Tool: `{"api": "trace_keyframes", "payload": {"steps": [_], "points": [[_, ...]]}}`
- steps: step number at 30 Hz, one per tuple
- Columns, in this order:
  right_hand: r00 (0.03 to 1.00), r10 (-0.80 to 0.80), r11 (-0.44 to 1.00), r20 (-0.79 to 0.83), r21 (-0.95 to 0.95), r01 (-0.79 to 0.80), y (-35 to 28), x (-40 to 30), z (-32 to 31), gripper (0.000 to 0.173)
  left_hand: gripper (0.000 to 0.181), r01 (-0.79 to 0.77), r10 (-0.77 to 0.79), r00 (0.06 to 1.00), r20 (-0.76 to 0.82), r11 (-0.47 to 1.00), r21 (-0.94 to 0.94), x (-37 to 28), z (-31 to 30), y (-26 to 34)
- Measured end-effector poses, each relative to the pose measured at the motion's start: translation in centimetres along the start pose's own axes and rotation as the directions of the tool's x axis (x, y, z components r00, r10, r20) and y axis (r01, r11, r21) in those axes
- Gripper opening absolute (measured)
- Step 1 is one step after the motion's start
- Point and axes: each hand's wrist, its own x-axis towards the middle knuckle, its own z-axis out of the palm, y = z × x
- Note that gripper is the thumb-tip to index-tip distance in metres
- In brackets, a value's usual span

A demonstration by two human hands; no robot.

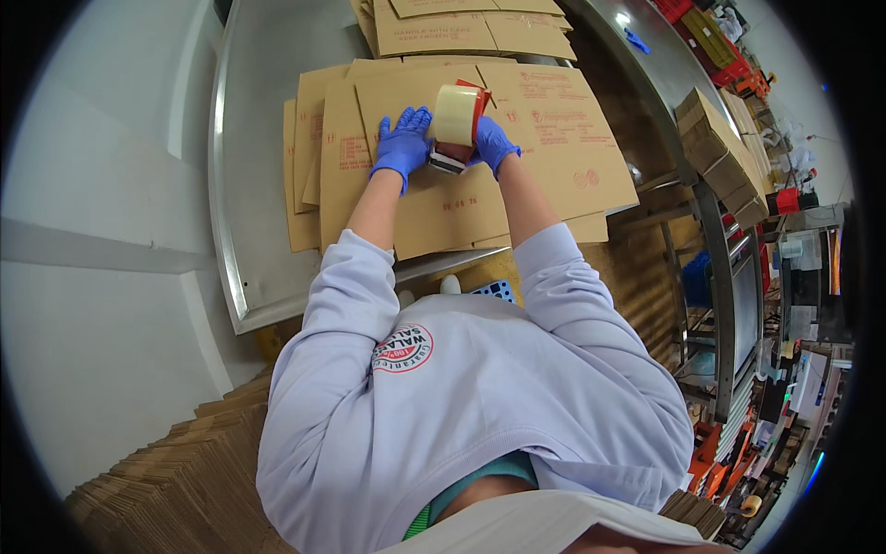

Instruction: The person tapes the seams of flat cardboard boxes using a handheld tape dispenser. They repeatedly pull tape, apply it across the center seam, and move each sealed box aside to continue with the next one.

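Several flattened cardboard boxes (443,208) with red print lie stacked on a steel table (259,277) in front of me. In a blue glove, my right hand (495,142) grips a red tape gun (458,149) loaded with a wide roll of clear or pale packing tape (455,115). The tape gun is over the top box, near its middle. My left hand (403,145), also gloved in blue, lies with fingers spread on the cardboard, just left of the tape gun. The right fingers are partly hidden behind the tape gun.
More flattened boxes (443,31) lie farther back on the table. A second steel table (654,69) at the right bears a blue glove (637,41) and bundled cardboard (720,156). A tall stack of folded cardboard (187,478) stands at lower left, beside a white wall (104,311).
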Motion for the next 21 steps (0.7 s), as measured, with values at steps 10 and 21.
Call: {"api": "trace_keyframes", "payload": {"steps": [10,21], "points": [[0.505,-0.815,0.564,-0.284,-0.592,0.576,0.7,-14.6,-4.2,0.035,0.098,-0.180,0.185,0.974,-0.129,0.982,0.053,-5.6,-0.2,6.2],[-0.157,-0.583,0.791,-0.797,-0.601,0.115,17.9,-38.3,-30.0,0.024,0.069,-0.484,0.484,0.870,-0.090,0.875,0.024,-20.3,-11.8,2.0]]}}
